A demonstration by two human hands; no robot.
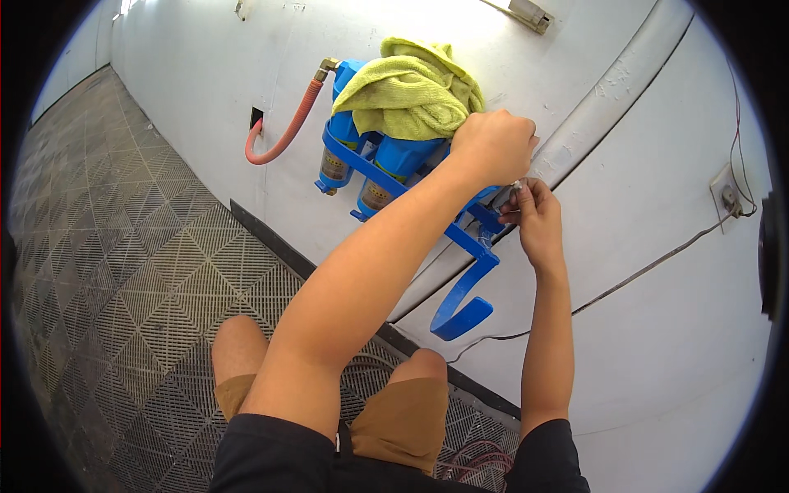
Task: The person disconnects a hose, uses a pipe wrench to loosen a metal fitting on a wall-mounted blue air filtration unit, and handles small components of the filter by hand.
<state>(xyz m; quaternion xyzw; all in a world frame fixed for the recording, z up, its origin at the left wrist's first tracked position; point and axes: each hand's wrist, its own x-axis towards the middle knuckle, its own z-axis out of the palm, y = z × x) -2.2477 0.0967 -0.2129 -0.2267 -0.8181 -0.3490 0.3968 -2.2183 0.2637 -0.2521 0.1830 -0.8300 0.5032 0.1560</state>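
A blue air filter unit (398,156) with a metal fitting at its left end is mounted on the white wall, and a yellow-green cloth (411,92) is draped over its top. My left hand (496,148) is closed in a fist at the unit's right end, beside the cloth; whatever lies inside the fist is hidden. Just below it, my right hand (538,215) pinches a small, light-coloured piece (518,186) between thumb and fingers. That piece is too small to name. Under my hands, a blue bracket (477,248) ends in a curved hook (452,322).
A red coiled hose (289,131) runs from the unit's left end into a wall opening. A thick white pipe (612,86) slants along the wall. A cable (649,267) leads to a wall socket (728,197). Grated tiles (156,287) cover the floor; reddish hose coils (481,462) lie by my legs.
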